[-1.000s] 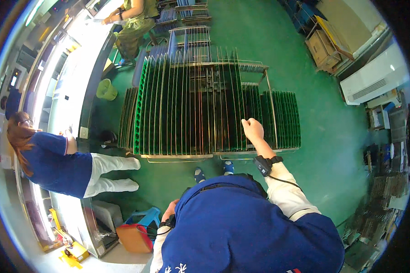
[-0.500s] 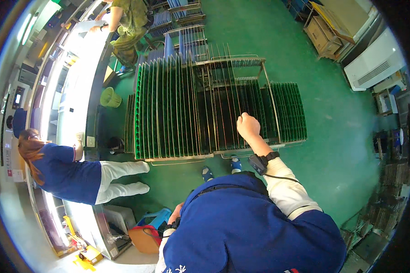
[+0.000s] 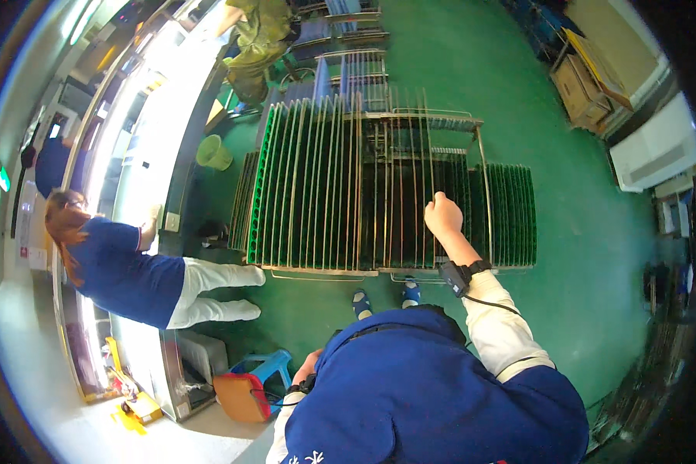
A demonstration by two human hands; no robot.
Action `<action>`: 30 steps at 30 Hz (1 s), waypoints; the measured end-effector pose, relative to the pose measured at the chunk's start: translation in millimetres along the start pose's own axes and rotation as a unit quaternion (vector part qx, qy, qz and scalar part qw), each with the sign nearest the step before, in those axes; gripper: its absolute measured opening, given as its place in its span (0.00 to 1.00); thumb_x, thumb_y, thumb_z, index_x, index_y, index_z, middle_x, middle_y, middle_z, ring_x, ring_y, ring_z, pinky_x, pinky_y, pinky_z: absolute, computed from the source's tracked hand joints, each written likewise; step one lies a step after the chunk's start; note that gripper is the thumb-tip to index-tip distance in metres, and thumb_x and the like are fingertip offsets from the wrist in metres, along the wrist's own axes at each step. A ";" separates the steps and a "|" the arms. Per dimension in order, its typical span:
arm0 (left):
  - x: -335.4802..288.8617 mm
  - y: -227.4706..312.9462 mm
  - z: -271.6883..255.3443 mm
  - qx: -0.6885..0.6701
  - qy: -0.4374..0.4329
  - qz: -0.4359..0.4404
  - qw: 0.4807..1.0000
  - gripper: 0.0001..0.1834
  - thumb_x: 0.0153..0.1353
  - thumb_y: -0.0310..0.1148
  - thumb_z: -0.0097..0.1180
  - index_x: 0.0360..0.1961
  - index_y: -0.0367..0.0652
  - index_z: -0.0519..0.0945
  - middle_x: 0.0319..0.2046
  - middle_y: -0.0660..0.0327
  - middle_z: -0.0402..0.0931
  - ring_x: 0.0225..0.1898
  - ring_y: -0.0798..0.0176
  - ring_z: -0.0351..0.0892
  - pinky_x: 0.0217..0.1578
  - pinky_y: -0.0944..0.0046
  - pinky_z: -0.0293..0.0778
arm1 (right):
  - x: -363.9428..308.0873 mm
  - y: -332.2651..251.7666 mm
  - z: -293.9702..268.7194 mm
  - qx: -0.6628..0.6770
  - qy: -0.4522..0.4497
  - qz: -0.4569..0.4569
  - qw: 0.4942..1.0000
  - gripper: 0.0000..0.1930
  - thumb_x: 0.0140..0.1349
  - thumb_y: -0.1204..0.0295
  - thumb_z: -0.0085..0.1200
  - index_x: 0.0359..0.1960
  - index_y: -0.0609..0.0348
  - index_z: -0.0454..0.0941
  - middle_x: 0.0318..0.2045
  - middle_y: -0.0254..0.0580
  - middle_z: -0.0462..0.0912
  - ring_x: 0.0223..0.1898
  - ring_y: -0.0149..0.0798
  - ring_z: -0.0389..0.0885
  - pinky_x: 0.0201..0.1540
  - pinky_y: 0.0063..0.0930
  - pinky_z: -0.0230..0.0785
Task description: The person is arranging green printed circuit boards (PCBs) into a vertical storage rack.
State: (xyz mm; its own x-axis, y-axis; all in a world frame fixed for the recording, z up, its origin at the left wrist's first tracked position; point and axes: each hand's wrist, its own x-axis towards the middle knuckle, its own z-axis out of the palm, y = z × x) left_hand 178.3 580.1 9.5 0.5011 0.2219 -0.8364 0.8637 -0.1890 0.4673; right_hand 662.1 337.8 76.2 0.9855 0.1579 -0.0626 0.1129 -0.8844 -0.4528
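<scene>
A metal rack cart (image 3: 481, 147) stands in front of me, filled with upright thin panels (image 3: 305, 185) with green edges, set side by side. My right hand (image 3: 445, 215) is closed over the near right part of the rack, among the panel edges. Whatever its fingers grip is too small to make out. A dark device with a cable is strapped to that wrist. At my left side, low by my body, my left hand (image 3: 308, 365) shows only in part. Its fingers are hidden, and the blue stool is close by.
On the left a person (image 3: 127, 267) in a blue top works at a brightly lit bench (image 3: 151, 162). Another person (image 3: 259, 46) stands farther up it. A green bin (image 3: 213, 153) sits by the bench. A blue stool (image 3: 267, 367) is behind left; boxes (image 3: 580, 93) line the right.
The whole view has shifted, so the rack sits farther right in the picture. My right hand stays closed at the rack's right part. My left hand stays low beside my body.
</scene>
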 end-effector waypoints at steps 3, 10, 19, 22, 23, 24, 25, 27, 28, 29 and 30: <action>5.4 -3.1 7.2 -0.008 0.002 0.000 1.000 0.30 0.56 0.45 0.60 0.53 0.33 0.74 0.48 0.47 0.78 0.51 0.59 0.76 0.51 0.61 0.69 | 7.3 2.4 -2.2 0.003 -0.016 0.016 1.000 0.12 0.59 0.67 0.49 0.37 0.64 0.72 0.26 0.56 0.80 0.32 0.58 0.80 0.34 0.51 0.72; 9.5 -19.9 22.7 -0.027 0.012 -0.006 1.000 0.30 0.55 0.46 0.60 0.52 0.33 0.74 0.47 0.47 0.78 0.50 0.59 0.76 0.51 0.61 0.69 | 19.7 -0.2 3.4 -0.007 -0.036 0.021 0.999 0.12 0.59 0.66 0.48 0.35 0.65 0.73 0.30 0.57 0.80 0.35 0.58 0.80 0.38 0.50 0.72; 7.6 -31.1 32.6 -0.091 0.023 -0.008 0.996 0.31 0.54 0.47 0.61 0.52 0.33 0.75 0.47 0.48 0.78 0.50 0.60 0.76 0.51 0.61 0.70 | 30.2 3.5 7.0 -0.032 -0.049 0.021 0.998 0.15 0.61 0.61 0.49 0.33 0.64 0.75 0.30 0.57 0.81 0.36 0.59 0.80 0.39 0.51 0.72; -2.0 -5.7 32.5 -0.098 0.016 0.003 0.995 0.31 0.54 0.47 0.61 0.52 0.32 0.75 0.48 0.49 0.78 0.50 0.59 0.76 0.51 0.61 0.69 | 33.5 4.9 7.5 -0.043 -0.031 0.017 0.998 0.17 0.62 0.58 0.48 0.31 0.63 0.74 0.30 0.56 0.81 0.35 0.58 0.80 0.36 0.50 0.72; -6.4 14.3 30.6 -0.099 0.019 -0.017 0.995 0.32 0.54 0.46 0.62 0.53 0.32 0.74 0.49 0.48 0.78 0.51 0.59 0.76 0.51 0.61 0.69 | 34.8 8.7 4.4 -0.047 -0.027 0.019 0.998 0.17 0.62 0.58 0.48 0.31 0.63 0.74 0.30 0.56 0.81 0.35 0.58 0.80 0.36 0.50 0.72; -13.5 29.0 27.8 -0.100 0.025 -0.040 0.994 0.33 0.54 0.46 0.62 0.54 0.31 0.73 0.49 0.48 0.77 0.51 0.58 0.76 0.52 0.61 0.69 | 34.4 7.6 -0.8 -0.053 -0.028 0.027 0.998 0.17 0.62 0.58 0.48 0.32 0.63 0.74 0.29 0.56 0.81 0.34 0.58 0.80 0.35 0.50 0.72; -14.3 18.3 27.6 -0.106 0.032 -0.043 0.993 0.33 0.54 0.46 0.62 0.54 0.31 0.73 0.49 0.48 0.77 0.51 0.58 0.76 0.52 0.61 0.69 | 31.9 -0.7 -2.3 -0.056 -0.035 0.025 0.998 0.17 0.62 0.58 0.48 0.33 0.64 0.74 0.28 0.56 0.81 0.34 0.57 0.80 0.35 0.50 0.72; -9.1 -2.2 26.9 -0.063 0.031 -0.038 0.997 0.35 0.53 0.47 0.62 0.55 0.30 0.72 0.49 0.48 0.77 0.52 0.57 0.76 0.52 0.62 0.69 | 27.9 -10.2 -0.9 -0.048 -0.027 0.019 0.998 0.16 0.62 0.59 0.48 0.34 0.63 0.73 0.28 0.56 0.81 0.33 0.57 0.81 0.35 0.50 0.72; -9.7 0.0 28.5 -0.066 0.030 -0.037 0.997 0.35 0.53 0.47 0.62 0.55 0.30 0.72 0.49 0.48 0.77 0.52 0.57 0.76 0.52 0.62 0.69 | 27.8 -9.9 -1.0 -0.041 -0.012 0.025 0.999 0.16 0.62 0.60 0.48 0.36 0.63 0.73 0.28 0.56 0.81 0.33 0.57 0.81 0.34 0.51 0.72; -11.0 1.5 29.5 -0.075 0.035 -0.038 0.996 0.35 0.54 0.47 0.62 0.55 0.30 0.72 0.49 0.48 0.77 0.51 0.57 0.76 0.52 0.61 0.70 | 28.0 -9.4 -1.4 -0.044 -0.012 0.023 0.999 0.16 0.62 0.60 0.48 0.36 0.63 0.73 0.28 0.56 0.81 0.33 0.57 0.81 0.34 0.51 0.72; -12.6 5.5 29.6 -0.084 0.040 -0.040 0.995 0.35 0.54 0.47 0.62 0.55 0.30 0.72 0.49 0.48 0.77 0.51 0.57 0.76 0.52 0.61 0.70 | 29.3 -6.4 -0.5 -0.050 -0.014 0.015 0.999 0.15 0.62 0.61 0.48 0.37 0.63 0.72 0.28 0.56 0.81 0.33 0.57 0.81 0.35 0.51 0.72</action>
State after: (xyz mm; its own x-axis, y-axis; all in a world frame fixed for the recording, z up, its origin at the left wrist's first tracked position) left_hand 175.1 547.9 14.1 0.4273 0.3060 -0.8507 0.8947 -0.0076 0.4467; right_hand 690.3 347.9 77.7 0.9847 0.1419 -0.1012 0.0967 -0.9278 -0.3602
